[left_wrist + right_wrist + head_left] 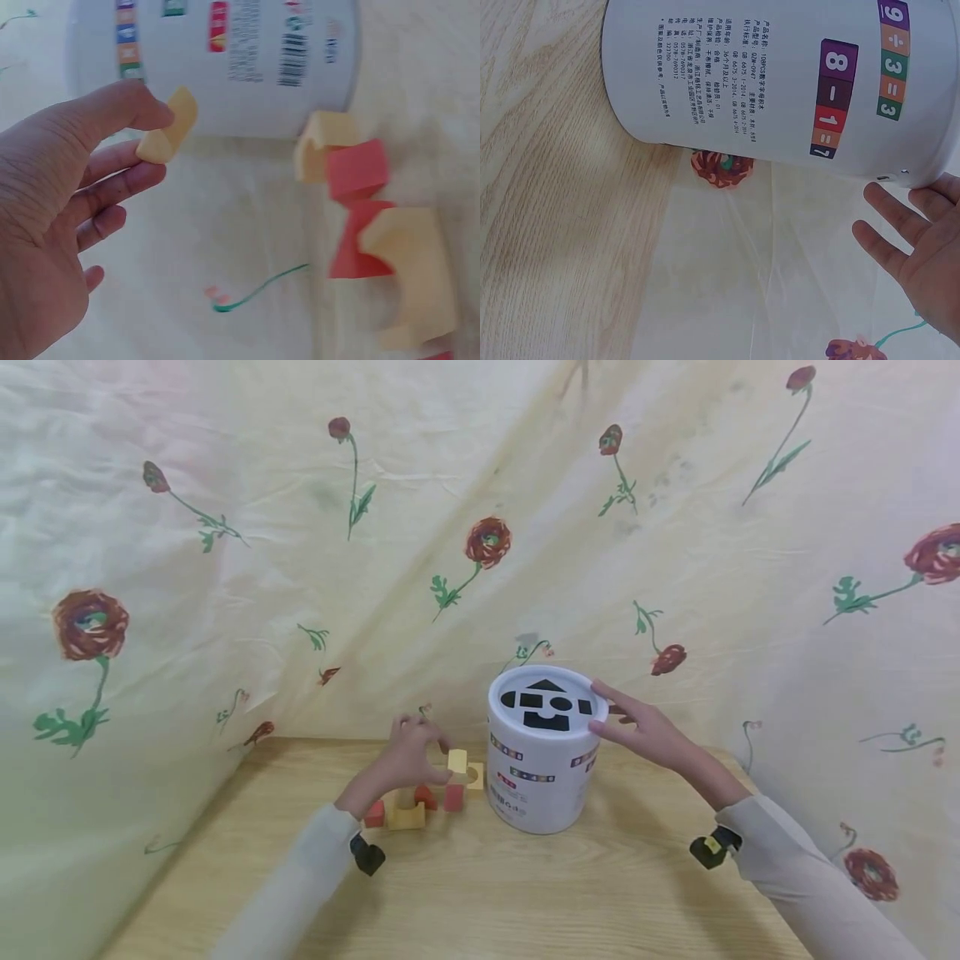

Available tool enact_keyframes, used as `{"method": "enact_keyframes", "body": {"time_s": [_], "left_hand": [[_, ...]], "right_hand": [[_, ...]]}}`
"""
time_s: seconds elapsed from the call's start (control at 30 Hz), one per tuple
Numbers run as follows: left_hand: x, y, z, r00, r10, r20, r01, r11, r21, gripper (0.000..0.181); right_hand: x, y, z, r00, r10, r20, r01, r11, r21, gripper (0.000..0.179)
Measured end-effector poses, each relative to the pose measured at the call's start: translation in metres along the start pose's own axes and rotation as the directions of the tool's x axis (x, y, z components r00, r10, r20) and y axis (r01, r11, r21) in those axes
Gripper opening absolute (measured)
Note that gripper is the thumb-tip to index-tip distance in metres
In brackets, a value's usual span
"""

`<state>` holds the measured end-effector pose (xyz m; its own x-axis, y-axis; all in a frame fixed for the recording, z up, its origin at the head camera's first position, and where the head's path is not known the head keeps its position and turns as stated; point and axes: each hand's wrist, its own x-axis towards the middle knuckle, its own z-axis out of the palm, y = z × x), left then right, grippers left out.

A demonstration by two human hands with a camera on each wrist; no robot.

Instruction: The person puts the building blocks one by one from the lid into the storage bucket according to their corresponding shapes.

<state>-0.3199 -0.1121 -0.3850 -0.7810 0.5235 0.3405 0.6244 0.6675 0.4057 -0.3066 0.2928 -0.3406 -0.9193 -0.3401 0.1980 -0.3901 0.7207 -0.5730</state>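
Note:
A white shape-sorter bucket (536, 785) stands upright on the table, its lid (510, 714) cut with several dark shaped holes. My left hand (411, 753), left of the bucket, pinches a small yellow block (178, 126) between thumb and fingers, held above the table. In the head view that yellow block overlaps a red block (453, 797) below it. My right hand (645, 731) rests on the bucket's right rim, fingers extended; in the right wrist view its fingertips (877, 196) are at the bucket's upper edge.
Close to the bucket's left side lie several loose blocks: a yellow one with a round cutout (476, 776), a red curved one (425, 797), a yellow arch (407, 817) and another red one (374, 814). Flowered cloth (390, 610) hangs behind the wooden table (480, 902).

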Motion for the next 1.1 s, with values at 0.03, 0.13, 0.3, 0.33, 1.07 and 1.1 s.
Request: {"method": "enact_keyframes", "body": {"time_s": [0.03, 0.13, 0.3, 0.33, 1.07, 1.1], "left_hand": [[0.001, 0.0, -0.004, 1.0, 0.005, 0.002, -0.005, 1.0, 0.001, 0.028], [0.005, 0.003, -0.016, 1.0, 0.017, 0.003, -0.017, 1.0, -0.006, 0.026], [0.016, 0.011, -0.035, 1.0, 0.019, -0.013, -0.019, 1.0, -0.018, 0.028], [0.019, 0.013, -0.038, 1.0, 0.02, -0.021, -0.021, 1.0, -0.017, 0.029], [0.075, 0.057, -0.059, 0.992, 0.025, -0.126, -0.021, 0.999, 0.029, 0.037], [0.077, 0.058, -0.057, 0.992, 0.03, -0.126, -0.025, 0.999, 0.037, 0.038]], "right_hand": [[0.0, 0.0, 0.0, 1.0, 0.0, 0.0, 0.0, 1.0, 0.0, 0.075], [-0.001, 0.001, 0.0, 1.0, -0.001, -0.001, 0.001, 1.0, 0.0, 0.075], [-0.002, 0.002, 0.002, 1.0, -0.001, -0.004, 0.001, 1.0, 0.005, 0.075], [-0.002, 0.002, 0.002, 1.0, -0.001, -0.004, 0.001, 1.0, 0.006, 0.075], [-0.001, 0.002, 0.001, 1.0, 0.008, -0.008, -0.008, 1.0, 0.012, 0.076], [-0.001, 0.002, 0.001, 1.0, 0.006, -0.009, -0.006, 1.0, 0.012, 0.076]]}}
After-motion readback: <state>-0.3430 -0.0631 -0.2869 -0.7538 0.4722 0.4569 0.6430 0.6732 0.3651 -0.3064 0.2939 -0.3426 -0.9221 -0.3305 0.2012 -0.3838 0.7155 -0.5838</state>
